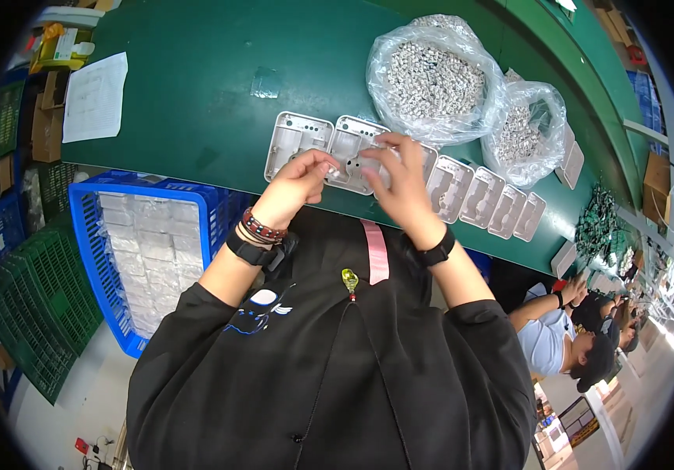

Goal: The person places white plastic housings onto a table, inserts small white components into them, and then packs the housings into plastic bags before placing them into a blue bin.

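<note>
A row of light grey plastic housings lies along the near edge of the green table. My left hand (303, 182) is closed in a pinch between the first housing (296, 129) and the second housing (343, 142). What its fingertips hold is too small to make out. Over the right side of the second housing is my right hand (403, 186), its fingers bent, the thumb apart from them, and no held part visible. That hand partly hides the second housing and the one beside it. Small fittings and holes show inside the housings.
Behind the row stand a large clear bag (435, 82) and a smaller bag (518, 133), both full of small metallic-looking parts. More housings (450, 188) continue rightward. A blue crate (137, 348) of wrapped items is at left; paper (95, 98) lies on the table. Another person (552, 341) works at right.
</note>
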`<action>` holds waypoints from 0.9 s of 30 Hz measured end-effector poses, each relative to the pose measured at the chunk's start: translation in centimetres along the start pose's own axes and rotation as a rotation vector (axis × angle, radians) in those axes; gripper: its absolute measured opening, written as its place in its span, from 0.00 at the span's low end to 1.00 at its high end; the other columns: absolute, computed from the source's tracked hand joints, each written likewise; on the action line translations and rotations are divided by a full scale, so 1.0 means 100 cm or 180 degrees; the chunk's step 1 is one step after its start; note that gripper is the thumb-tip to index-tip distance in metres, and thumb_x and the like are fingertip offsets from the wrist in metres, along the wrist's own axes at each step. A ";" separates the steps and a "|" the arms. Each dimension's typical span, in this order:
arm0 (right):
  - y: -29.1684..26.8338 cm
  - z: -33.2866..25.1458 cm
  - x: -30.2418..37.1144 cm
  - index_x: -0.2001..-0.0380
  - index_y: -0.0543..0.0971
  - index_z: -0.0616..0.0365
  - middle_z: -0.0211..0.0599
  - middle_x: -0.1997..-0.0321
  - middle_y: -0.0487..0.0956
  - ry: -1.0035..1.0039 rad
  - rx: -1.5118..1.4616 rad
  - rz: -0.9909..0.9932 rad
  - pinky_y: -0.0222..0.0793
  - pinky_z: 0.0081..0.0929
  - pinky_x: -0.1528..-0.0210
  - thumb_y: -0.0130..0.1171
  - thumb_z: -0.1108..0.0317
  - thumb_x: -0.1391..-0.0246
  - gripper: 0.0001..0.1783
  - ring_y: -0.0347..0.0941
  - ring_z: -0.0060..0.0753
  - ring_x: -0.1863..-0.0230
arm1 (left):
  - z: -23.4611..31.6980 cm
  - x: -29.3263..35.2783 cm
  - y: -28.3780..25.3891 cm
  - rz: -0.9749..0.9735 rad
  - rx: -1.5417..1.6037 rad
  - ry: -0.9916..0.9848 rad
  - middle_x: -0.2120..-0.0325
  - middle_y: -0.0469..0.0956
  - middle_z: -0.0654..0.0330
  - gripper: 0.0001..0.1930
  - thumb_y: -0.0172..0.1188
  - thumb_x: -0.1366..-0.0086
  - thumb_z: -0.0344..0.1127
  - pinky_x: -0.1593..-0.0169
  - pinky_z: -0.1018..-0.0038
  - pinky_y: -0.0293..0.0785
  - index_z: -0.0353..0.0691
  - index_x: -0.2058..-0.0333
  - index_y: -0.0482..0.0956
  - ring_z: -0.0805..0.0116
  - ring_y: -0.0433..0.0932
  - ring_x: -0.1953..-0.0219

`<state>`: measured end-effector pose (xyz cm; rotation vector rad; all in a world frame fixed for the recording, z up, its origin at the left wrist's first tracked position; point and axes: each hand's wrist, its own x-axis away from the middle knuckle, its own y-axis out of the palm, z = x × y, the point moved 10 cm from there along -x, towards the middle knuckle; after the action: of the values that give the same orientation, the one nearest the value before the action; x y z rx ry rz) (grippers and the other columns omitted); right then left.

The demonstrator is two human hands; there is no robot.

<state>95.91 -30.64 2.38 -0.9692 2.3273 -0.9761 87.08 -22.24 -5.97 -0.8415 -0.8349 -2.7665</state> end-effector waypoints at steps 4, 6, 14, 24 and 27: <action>0.005 -0.033 -0.004 0.70 0.76 0.51 0.37 0.58 0.67 -0.0064 -0.0423 0.0114 0.57 0.34 0.56 0.60 0.72 0.65 0.13 0.61 0.41 0.58 | -0.004 0.007 0.006 -0.0199 0.1070 -0.0371 0.81 0.63 0.71 0.07 0.44 0.38 0.30 0.79 0.86 0.52 0.38 0.62 0.66 0.85 0.55 0.83; 0.007 -0.038 -0.004 0.71 0.76 0.51 0.36 0.59 0.67 -0.0079 -0.0383 0.0164 0.57 0.33 0.56 0.61 0.72 0.65 0.12 0.61 0.41 0.59 | -0.007 0.006 0.007 -0.0014 0.0952 -0.0475 0.81 0.60 0.72 0.08 0.43 0.39 0.29 0.79 0.85 0.52 0.39 0.61 0.66 0.84 0.55 0.83; 0.021 -0.026 0.001 0.77 0.77 0.51 0.29 0.62 0.69 -0.0206 -0.0153 0.0066 0.58 0.33 0.58 0.63 0.70 0.68 0.09 0.62 0.39 0.60 | -0.030 -0.010 0.006 -0.0227 0.0942 -0.0768 0.78 0.63 0.70 0.10 0.42 0.41 0.26 0.79 0.86 0.51 0.39 0.60 0.65 0.84 0.56 0.82; 0.025 -0.013 0.003 0.78 0.75 0.51 0.28 0.63 0.70 -0.0077 -0.0205 -0.0053 0.57 0.32 0.61 0.63 0.70 0.70 0.09 0.62 0.36 0.59 | -0.036 -0.019 0.005 -0.0511 0.0485 -0.0827 0.78 0.63 0.72 0.06 0.45 0.40 0.29 0.80 0.87 0.50 0.40 0.63 0.66 0.85 0.54 0.84; 0.027 -0.016 0.000 0.79 0.75 0.52 0.28 0.63 0.70 -0.0154 -0.0262 -0.0160 0.57 0.32 0.60 0.63 0.70 0.70 0.08 0.62 0.37 0.59 | -0.037 -0.017 0.002 -0.0529 0.0488 -0.0794 0.78 0.63 0.72 0.06 0.45 0.40 0.30 0.81 0.87 0.49 0.40 0.63 0.66 0.86 0.54 0.84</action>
<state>93.74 -28.57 1.46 -1.0766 2.3293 -0.8722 86.79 -24.47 -9.39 -1.1515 -1.1937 -2.7244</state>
